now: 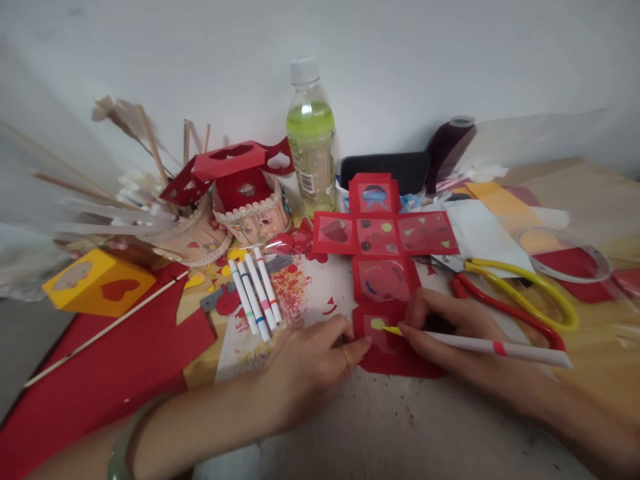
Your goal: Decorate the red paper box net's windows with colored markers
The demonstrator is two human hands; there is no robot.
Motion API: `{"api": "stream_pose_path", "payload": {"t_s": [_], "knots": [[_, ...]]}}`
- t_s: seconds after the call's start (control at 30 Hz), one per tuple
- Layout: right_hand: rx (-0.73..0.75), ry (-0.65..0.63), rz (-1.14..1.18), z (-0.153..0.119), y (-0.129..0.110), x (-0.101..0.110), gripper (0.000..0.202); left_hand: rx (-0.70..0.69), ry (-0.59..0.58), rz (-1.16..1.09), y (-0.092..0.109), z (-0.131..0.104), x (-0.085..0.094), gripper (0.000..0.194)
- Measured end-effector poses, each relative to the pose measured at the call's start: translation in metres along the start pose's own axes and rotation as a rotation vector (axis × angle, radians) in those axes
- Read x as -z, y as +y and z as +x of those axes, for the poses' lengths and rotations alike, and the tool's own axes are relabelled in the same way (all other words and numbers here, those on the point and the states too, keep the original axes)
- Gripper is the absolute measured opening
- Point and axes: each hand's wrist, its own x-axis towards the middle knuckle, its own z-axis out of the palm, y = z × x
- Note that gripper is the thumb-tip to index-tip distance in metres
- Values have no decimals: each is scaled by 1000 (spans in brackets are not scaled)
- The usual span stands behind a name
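A red paper box net [380,227], cross-shaped with clear panels bearing coloured shapes, lies unfolded before me. My left hand [320,357], fingers bent, holds down its lower left edge. My right hand [450,330] is closed around a white marker [505,348] with a yellow tip and a pink-red band. The tip meets the lowest panel beside a pale yellow spot [379,323]. White paper [320,287] with red and yellow marks lies underneath. To the left rest several capped markers [255,293].
Scissors [523,293] with yellow and red handles lie right. A yellow paper box [100,283], red paper [125,360] and a thin stick [105,330] are left. Behind stand a bottle [313,147], trimmed baskets [255,217] and a dark phone-like slab [385,170].
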Motion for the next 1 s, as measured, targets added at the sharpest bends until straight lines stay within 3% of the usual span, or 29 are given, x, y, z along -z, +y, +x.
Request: {"api": "stream_pose_path", "payload": {"t_s": [0.13, 0.3, 0.37, 0.43, 0.67, 0.87, 1.0], "knots": [[-3, 26, 4, 1, 1, -2, 21, 111, -79, -53, 2, 3, 1, 38], [-1, 61, -34, 0, -4, 2, 19, 516, -322, -278, 8, 13, 9, 36], [-6, 71, -72, 0, -7, 5, 18, 651, -345, -337, 10, 16, 11, 37], [6, 49, -111, 0, -7, 7, 18, 700, -348, -357, 11, 17, 11, 40], [43, 59, -96, 5, -3, 2, 17, 642, -345, -320, 13, 14, 9, 33], [32, -44, -75, 4, -3, 2, 21, 469, -206, -204, 12, 7, 3, 38], [47, -25, -84, 1, 3, 1, 21, 348, -131, -172, 9, 2, 0, 38]]}}
